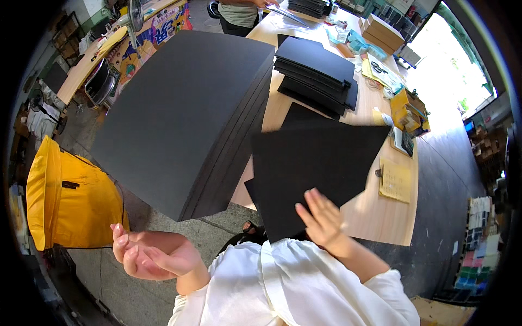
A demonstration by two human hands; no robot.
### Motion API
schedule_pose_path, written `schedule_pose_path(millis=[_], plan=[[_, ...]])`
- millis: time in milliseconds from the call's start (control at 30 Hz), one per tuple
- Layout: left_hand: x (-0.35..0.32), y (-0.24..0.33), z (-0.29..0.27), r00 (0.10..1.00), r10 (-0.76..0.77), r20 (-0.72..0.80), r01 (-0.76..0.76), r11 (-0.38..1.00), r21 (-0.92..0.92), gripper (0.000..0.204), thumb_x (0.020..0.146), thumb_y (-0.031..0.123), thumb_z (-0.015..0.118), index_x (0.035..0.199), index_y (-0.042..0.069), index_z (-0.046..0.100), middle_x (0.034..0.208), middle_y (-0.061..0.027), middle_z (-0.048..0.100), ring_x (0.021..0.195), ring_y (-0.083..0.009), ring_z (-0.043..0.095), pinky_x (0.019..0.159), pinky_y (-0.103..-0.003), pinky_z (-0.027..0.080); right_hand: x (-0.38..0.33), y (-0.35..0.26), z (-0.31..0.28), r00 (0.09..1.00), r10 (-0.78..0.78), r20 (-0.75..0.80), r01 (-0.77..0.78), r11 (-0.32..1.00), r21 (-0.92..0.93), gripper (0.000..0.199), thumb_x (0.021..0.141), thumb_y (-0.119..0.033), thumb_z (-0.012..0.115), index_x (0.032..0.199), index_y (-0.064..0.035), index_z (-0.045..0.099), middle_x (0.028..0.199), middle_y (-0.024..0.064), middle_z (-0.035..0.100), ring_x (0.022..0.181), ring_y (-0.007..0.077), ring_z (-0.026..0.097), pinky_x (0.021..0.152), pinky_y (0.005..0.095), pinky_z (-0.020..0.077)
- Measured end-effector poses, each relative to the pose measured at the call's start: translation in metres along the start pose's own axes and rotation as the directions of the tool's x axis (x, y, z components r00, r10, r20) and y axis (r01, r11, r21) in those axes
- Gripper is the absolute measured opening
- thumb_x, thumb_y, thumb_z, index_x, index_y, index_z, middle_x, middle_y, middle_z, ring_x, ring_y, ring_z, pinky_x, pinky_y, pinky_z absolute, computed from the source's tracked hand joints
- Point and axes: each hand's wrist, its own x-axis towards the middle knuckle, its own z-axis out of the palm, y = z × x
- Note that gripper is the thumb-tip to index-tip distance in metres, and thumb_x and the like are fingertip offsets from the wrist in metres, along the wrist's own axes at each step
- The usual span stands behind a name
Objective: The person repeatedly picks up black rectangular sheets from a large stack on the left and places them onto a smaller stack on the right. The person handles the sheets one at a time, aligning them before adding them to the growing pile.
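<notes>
My left hand is raised off to the left, palm turned up. Its fingers are loosely curled and apart, with nothing in them. In front of me a black sheet, apparently stiff board, lies tilted over the near part of the table. My right hand lies over its near right part with fingers stretched out, slightly blurred. Another black sheet shows beyond it. To the left stands a tall stack of large dark boards, and a smaller stack of black boards sits farther back.
Along the table's right side are a yellow notepad, a calculator, a yellow box and scissors. A yellow bag stands at the left. Another person works at the far end near cardboard boxes.
</notes>
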Motion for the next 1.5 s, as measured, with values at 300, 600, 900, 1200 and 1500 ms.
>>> schedule_pose_path(millis=[300, 600, 900, 1200, 1500], plan=[[-0.002, -0.001, -0.011, 0.998, -0.047, 0.052, 0.044, 0.998, 0.043, 0.018, 0.086, 0.008, 0.044, 0.103, 0.005, 0.047, 0.105, -0.0112, 0.049, 0.105, -0.0269, 0.049, 0.105, -0.049, 0.034, -0.114, -0.003, 0.081, 0.827, 0.134, 0.546, -0.235, 0.965, 0.119, 0.054, 0.084, -0.050, 0.063, 0.114, -0.0048, 0.067, 0.124, 0.0214, 0.061, 0.110, 0.0304, 0.064, 0.086, 0.0372, 0.0541], [-0.010, 0.009, 0.000, 0.985, -0.131, 0.108, 0.140, 0.987, -0.078, 0.026, 0.090, 0.015, 0.048, 0.106, -0.003, 0.055, 0.115, -0.0191, 0.054, 0.113, -0.0347, 0.052, 0.105, -0.051, 0.035, 0.165, 0.023, -0.011, 0.975, -0.141, -0.174, 0.216, 0.797, 0.564, 0.036, 0.069, -0.012, 0.080, 0.102, -0.0020, 0.071, 0.109, 0.0124, 0.070, 0.084, 0.0245, 0.070, 0.067, 0.0312, 0.0549], [-0.010, 0.013, -0.002, 0.977, -0.097, 0.191, 0.107, 0.993, -0.041, 0.030, 0.093, 0.014, 0.039, 0.115, -0.001, 0.051, 0.129, -0.0167, 0.049, 0.125, -0.0331, 0.046, 0.109, -0.048, 0.031, 0.276, -0.015, 0.013, 0.744, -0.664, -0.071, 0.422, 0.384, 0.821, 0.029, 0.082, -0.029, 0.071, 0.102, -0.0077, 0.073, 0.117, 0.0119, 0.067, 0.119, 0.0274, 0.058, 0.099, 0.0396, 0.0476], [-0.009, 0.012, 0.006, 0.967, -0.029, 0.254, 0.027, 1.000, 0.012, 0.039, 0.094, 0.013, 0.035, 0.124, -0.006, 0.051, 0.136, -0.0207, 0.047, 0.130, -0.0397, 0.042, 0.111, -0.053, 0.029, 0.282, -0.014, 0.019, 0.803, -0.590, 0.087, 0.097, 0.273, 0.957, 0.023, 0.084, -0.025, 0.069, 0.095, -0.0067, 0.075, 0.106, 0.0154, 0.070, 0.112, 0.0283, 0.063, 0.092, 0.0343, 0.0513], [-0.022, 0.010, 0.018, 0.967, -0.047, 0.251, 0.039, 0.999, 0.035, 0.051, 0.092, 0.017, 0.037, 0.133, -0.014, 0.043, 0.136, -0.0317, 0.046, 0.131, -0.0475, 0.042, 0.111, -0.061, 0.027, 0.285, -0.016, 0.016, 0.811, -0.555, 0.185, -0.091, 0.193, 0.977, 0.020, 0.087, -0.022, 0.064, 0.093, -0.0067, 0.076, 0.099, 0.0182, 0.070, 0.109, 0.0289, 0.064, 0.092, 0.0346, 0.0506]])
